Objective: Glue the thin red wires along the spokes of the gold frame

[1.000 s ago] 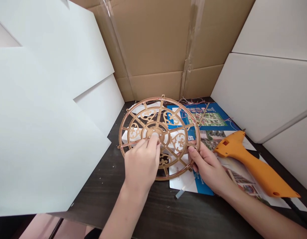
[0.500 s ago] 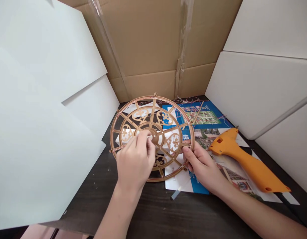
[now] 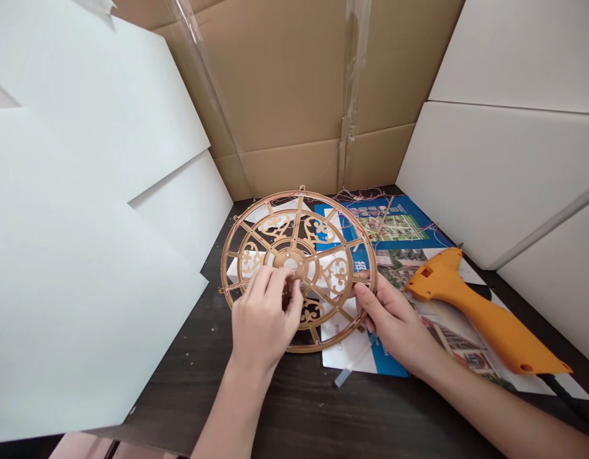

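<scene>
A round gold-brown openwork frame (image 3: 301, 257), like a spoked wheel with scroll ornaments, is held tilted over the table. Thin reddish wire runs along its outer rim. My right hand (image 3: 394, 319) grips the rim at the lower right, thumb on the front face and fingers behind. My left hand (image 3: 266, 312) is at the hub, its fingers curled toward the thumb. Whatever may be between those fingertips is too small or hidden to make out. Right of the frame lies an orange glue gun (image 3: 476, 306), its nozzle end toward the back.
Printed leaflets (image 3: 394, 223) lie under the frame and glue gun. Loose thin wires (image 3: 366, 193) are tangled at the back. A translucent stick (image 3: 343, 377) rests near the front. White panels (image 3: 84, 223) and a cardboard wall (image 3: 289, 83) enclose the dark table (image 3: 180, 389).
My left hand has drawn slightly down from the hub, uncovering its central hole, and its pinch has loosened. My right hand keeps its hold on the rim. The whole view has shifted slightly.
</scene>
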{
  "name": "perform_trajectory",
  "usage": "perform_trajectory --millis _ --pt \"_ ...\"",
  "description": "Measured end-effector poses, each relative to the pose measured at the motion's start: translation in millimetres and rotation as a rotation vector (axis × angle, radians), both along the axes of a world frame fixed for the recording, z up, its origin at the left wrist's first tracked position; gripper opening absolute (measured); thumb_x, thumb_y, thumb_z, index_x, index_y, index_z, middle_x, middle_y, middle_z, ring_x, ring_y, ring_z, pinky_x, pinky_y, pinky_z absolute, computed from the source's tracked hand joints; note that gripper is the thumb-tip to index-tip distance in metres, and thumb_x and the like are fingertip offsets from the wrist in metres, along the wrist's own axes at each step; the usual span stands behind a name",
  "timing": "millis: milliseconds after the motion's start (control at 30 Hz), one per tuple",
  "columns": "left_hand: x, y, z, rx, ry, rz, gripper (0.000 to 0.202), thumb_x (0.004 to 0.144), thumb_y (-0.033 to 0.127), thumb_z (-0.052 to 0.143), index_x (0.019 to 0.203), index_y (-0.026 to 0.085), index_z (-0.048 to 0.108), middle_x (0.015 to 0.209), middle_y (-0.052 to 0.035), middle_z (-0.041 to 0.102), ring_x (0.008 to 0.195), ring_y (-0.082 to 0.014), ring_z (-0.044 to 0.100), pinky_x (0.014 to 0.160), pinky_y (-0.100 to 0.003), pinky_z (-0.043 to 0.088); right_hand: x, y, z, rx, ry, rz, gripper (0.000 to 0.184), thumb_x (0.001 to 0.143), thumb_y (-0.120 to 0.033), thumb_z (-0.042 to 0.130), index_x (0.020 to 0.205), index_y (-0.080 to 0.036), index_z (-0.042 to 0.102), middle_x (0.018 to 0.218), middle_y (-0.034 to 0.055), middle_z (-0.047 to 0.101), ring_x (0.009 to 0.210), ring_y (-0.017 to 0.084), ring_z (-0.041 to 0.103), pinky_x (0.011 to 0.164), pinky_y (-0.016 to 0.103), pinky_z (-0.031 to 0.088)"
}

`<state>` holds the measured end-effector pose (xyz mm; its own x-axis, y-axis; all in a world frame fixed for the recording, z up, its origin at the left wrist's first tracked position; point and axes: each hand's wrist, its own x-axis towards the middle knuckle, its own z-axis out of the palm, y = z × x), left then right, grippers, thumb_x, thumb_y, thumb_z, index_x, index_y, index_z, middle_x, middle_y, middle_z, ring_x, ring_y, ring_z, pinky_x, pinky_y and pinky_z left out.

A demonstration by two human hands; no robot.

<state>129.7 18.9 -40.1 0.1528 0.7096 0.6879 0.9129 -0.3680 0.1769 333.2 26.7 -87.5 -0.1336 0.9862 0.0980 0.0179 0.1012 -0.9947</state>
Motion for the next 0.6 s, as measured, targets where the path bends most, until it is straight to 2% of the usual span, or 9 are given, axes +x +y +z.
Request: perform_trajectory --millis 100,300,500,600 --pt "2 1 -0.5 -0.053 -0.102 0.002 0.003 0.093 0.017 0.063 0.093 0.019 0.065 0.084 -0.0006 0.067 0.073 -0.0136 0.066 0.064 -0.024 0.049 0 0 1.2 -0.002 0.002 0.011 0.049 0.098 -0.066 0.053 0.115 -0.021 0.061 0.063 -0.0034 0.041 0.050 0.012 0.035 0.043 0.024 0.030" --pt "8 4 2.3 -0.084 -0.294 0.052 0.014 0.090 0.016 0.068 0.081 0.020 0.058 0.072 0.0031 0.062 0.061 -0.0112 0.058 0.059 -0.023 0.046 -1 0 3.3 0.006 0.028 0.012 0.050 0.095 -0.069 0.055 0.108 -0.021 0.063 0.063 -0.0031 0.039 0.050 0.012 0.034 0.042 0.024 0.031" --pt "3 -3 1.6 0.002 -0.409 0.035 0.013 0.092 0.020 0.065 0.081 0.021 0.057 0.068 0.0039 0.058 0.058 -0.0098 0.053 0.058 -0.022 0.045 -5 1 5.5 -0.008 0.071 -0.006 0.048 0.093 -0.070 0.059 0.104 -0.023 0.062 0.063 -0.0032 0.038 0.050 0.012 0.031 0.042 0.024 0.028" --pt "-8 -6 -0.1 0.048 -0.507 0.055 0.005 0.094 0.022 0.062 0.091 0.021 0.058 0.076 0.0022 0.062 0.059 -0.0097 0.056 0.058 -0.022 0.048 -5 2 4.7 -0.029 0.092 -0.021 0.049 0.092 -0.072 0.059 0.099 -0.023 0.059 0.063 -0.0036 0.038 0.050 0.011 0.031 0.042 0.023 0.028"
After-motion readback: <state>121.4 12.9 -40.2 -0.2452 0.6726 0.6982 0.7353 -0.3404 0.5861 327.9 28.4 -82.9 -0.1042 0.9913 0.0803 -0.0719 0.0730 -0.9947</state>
